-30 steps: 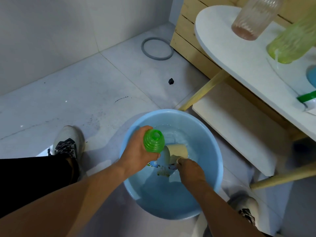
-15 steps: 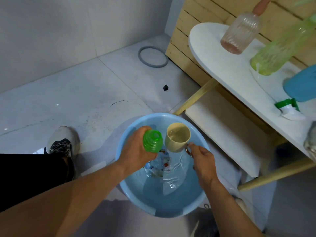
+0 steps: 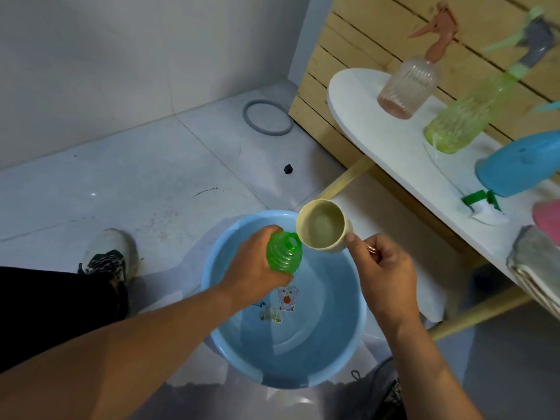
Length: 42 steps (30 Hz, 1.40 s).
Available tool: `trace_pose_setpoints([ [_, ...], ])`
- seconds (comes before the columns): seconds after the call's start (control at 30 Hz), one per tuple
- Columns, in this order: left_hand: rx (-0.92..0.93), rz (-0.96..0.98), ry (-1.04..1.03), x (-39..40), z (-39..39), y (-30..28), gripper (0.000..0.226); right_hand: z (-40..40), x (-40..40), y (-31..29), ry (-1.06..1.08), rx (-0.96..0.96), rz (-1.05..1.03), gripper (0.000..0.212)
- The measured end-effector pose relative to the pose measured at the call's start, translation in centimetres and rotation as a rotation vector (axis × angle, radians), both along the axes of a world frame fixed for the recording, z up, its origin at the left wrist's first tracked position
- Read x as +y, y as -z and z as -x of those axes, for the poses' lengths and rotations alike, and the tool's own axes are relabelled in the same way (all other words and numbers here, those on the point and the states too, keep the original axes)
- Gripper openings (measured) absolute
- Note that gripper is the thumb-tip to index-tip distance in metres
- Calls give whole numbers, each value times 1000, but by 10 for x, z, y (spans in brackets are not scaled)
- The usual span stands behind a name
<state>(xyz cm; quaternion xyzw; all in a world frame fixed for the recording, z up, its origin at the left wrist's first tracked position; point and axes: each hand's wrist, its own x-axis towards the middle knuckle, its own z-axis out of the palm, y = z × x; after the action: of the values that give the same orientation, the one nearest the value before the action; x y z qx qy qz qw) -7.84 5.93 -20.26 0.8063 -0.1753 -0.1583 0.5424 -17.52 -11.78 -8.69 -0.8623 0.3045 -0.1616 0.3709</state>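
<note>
Grip notes on this one: the left hand (image 3: 254, 268) is wrapped around the ribbed body of the green bottle (image 3: 285, 253), fingers curled tight, holding it in the air over the far-left part of the blue basin (image 3: 209, 298). That bottle looks like thin plastic, so I'd guess light, a bit squashy and probably wet. The ribs are the sensible place to hold it, since they stop it slipping, but squeeze too hard and it will likely buckle. Its long axis runs roughly upright, leaning a little toward the right, with the open mouth facing up and sitting just beside the rim of the beige cup (image 3: 322, 227); can't tell if the 2 actually touch. The right hand (image 3: 381, 274) pinches the cup at its near side, thumb on the wall and fingers curled where the handle would be, though the handle itself is hidden. Cup is stiff, has water in it, mouth up, so it will be the heavier of the 2 and needs a slow tilt toward the narrow opening or it'll splash back into the basin.
</note>
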Motion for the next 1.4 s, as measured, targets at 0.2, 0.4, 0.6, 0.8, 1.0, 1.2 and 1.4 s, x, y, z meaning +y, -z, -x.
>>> trace_pose_setpoints([
  [0.2,-2,4,-5,-2,0,-2,76,-1,2,-7,-39,-36,237,45],
  [0.4,-20,-7,-20,0,-1,-6,79,-4,4,-10,-53,-58,344,41],
  [0.6,-3,-14,-23,0,-3,-5,78,-4,5,-13,-68,-64,436,38],
  [0.8,-11,-24,-10,-1,-1,-5,78,-3,7,-15,-81,-71,493,36],
  [1.0,5,-29,-11,1,0,-6,81,-4,8,-18,-79,-67,518,34],
  [1.2,0,-16,-10,1,0,-7,79,-3,8,-17,-92,-51,552,34],
  [1.4,5,-5,-3,0,-1,-5,80,-3,7,-17,-96,-47,597,34],
])
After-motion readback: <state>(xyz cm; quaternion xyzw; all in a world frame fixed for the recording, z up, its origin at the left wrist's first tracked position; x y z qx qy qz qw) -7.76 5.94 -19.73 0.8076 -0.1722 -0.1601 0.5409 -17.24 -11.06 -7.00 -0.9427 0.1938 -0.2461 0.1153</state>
